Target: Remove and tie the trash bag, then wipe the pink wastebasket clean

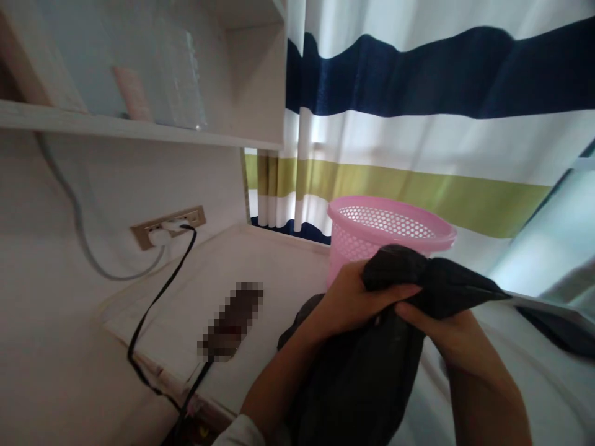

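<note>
A black plastic bag point(357, 384) hangs in front of me, bunched at its top between both hands. My left hand point(356, 294) grips the gathered part from the left, thumb pointing right. From the other side my right hand point(439, 325) is closed on the same bunched plastic, its thumb close to the left one. Some of the bag sticks out to the right in a pointed fold. Just behind the hands stands a pink basket point(346, 248) with a perforated wall, upright, its lower part partly hidden by the bag and my left hand.
A blurred-out dark object point(232, 322) with a black cable lies on the white surface point(279, 260) to the left. Plugs sit in a wall socket point(170, 228). A shelf point(139, 130) juts out above, and a striped curtain point(409, 136) hangs behind the basket.
</note>
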`<action>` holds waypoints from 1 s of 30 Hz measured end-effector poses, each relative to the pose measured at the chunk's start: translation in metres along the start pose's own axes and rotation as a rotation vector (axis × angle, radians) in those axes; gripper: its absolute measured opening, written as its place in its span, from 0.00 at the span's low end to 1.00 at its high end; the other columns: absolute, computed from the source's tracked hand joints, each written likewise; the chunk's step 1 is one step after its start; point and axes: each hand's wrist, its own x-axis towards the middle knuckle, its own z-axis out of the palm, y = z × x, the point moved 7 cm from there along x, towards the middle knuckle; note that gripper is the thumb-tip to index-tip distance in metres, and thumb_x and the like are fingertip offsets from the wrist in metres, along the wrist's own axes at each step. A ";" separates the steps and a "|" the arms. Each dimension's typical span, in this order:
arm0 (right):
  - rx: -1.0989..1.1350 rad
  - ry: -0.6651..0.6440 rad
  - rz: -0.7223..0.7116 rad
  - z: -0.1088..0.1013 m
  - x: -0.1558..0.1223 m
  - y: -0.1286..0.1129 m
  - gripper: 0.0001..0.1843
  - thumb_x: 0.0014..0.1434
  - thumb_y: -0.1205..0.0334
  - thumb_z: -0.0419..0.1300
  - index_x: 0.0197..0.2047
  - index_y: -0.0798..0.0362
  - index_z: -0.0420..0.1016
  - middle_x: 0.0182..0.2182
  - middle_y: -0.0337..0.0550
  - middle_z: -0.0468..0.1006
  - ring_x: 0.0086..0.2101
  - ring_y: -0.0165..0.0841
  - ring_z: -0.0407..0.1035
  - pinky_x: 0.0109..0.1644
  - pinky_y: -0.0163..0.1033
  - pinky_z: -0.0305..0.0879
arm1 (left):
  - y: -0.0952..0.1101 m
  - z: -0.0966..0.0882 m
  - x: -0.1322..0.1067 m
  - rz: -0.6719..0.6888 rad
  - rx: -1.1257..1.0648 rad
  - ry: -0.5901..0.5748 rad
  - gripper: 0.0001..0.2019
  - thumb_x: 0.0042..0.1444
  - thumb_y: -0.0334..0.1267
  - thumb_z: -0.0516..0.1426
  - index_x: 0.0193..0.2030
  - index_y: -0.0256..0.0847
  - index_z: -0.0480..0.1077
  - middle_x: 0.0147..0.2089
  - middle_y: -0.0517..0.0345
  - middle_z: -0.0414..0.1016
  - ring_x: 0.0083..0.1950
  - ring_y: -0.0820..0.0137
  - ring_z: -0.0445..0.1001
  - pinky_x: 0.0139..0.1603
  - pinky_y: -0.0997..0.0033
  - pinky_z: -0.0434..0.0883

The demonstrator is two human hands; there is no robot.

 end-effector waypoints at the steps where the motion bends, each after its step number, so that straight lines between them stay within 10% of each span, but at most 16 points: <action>1: 0.039 0.072 -0.005 -0.003 0.000 -0.001 0.22 0.45 0.59 0.61 0.46 0.45 0.66 0.43 0.42 0.71 0.44 0.43 0.64 0.46 0.50 0.63 | 0.003 -0.005 -0.002 0.012 -0.039 0.018 0.17 0.45 0.39 0.58 0.44 0.38 0.68 0.33 0.56 0.73 0.35 0.71 0.70 0.37 0.72 0.67; 8: 0.611 0.163 0.026 -0.023 0.007 -0.005 0.09 0.53 0.63 0.50 0.34 0.44 0.69 0.39 0.35 0.72 0.44 0.36 0.65 0.50 0.48 0.61 | 0.013 -0.028 -0.010 0.007 -0.357 0.015 0.17 0.54 0.44 0.49 0.46 0.38 0.65 0.14 0.70 0.50 0.12 0.84 0.48 0.13 0.83 0.49; 12: 0.949 0.080 -0.024 -0.033 0.010 -0.005 0.09 0.55 0.67 0.46 0.33 0.47 0.66 0.23 0.32 0.69 0.24 0.22 0.66 0.42 0.34 0.68 | 0.007 -0.035 -0.005 -0.037 -0.494 0.002 0.13 0.53 0.43 0.51 0.36 0.35 0.68 0.14 0.71 0.43 0.13 0.85 0.41 0.12 0.85 0.43; 16: 1.017 0.027 -0.048 -0.046 0.009 -0.010 0.07 0.57 0.64 0.46 0.36 0.49 0.64 0.14 0.29 0.56 0.11 0.20 0.47 0.13 0.22 0.57 | 0.005 -0.060 0.000 -0.033 -0.676 0.098 0.07 0.53 0.37 0.52 0.32 0.36 0.66 0.16 0.71 0.44 0.14 0.86 0.45 0.15 0.87 0.55; 20: 0.846 -0.030 0.093 -0.040 0.007 -0.010 0.15 0.56 0.51 0.45 0.38 0.51 0.65 0.13 0.29 0.49 0.11 0.21 0.39 0.08 0.23 0.40 | 0.003 -0.076 0.003 -0.049 -0.773 0.117 0.05 0.55 0.34 0.49 0.34 0.37 0.65 0.19 0.70 0.49 0.16 0.86 0.51 0.23 0.85 0.65; 26: 0.596 -0.131 0.197 -0.004 0.012 -0.001 0.23 0.51 0.46 0.43 0.44 0.51 0.62 0.16 0.32 0.56 0.12 0.21 0.44 0.11 0.26 0.39 | -0.021 -0.025 0.002 -0.184 -0.505 -0.249 0.38 0.39 0.69 0.39 0.37 0.35 0.67 0.16 0.65 0.57 0.11 0.84 0.46 0.09 0.83 0.44; 30: 0.359 -0.017 0.191 0.000 0.014 0.013 0.17 0.52 0.50 0.48 0.42 0.48 0.60 0.17 0.31 0.59 0.12 0.21 0.46 0.11 0.25 0.39 | -0.044 0.014 -0.001 -0.310 -0.412 -0.439 0.37 0.44 0.67 0.34 0.24 0.33 0.67 0.12 0.61 0.59 0.09 0.84 0.46 0.10 0.80 0.44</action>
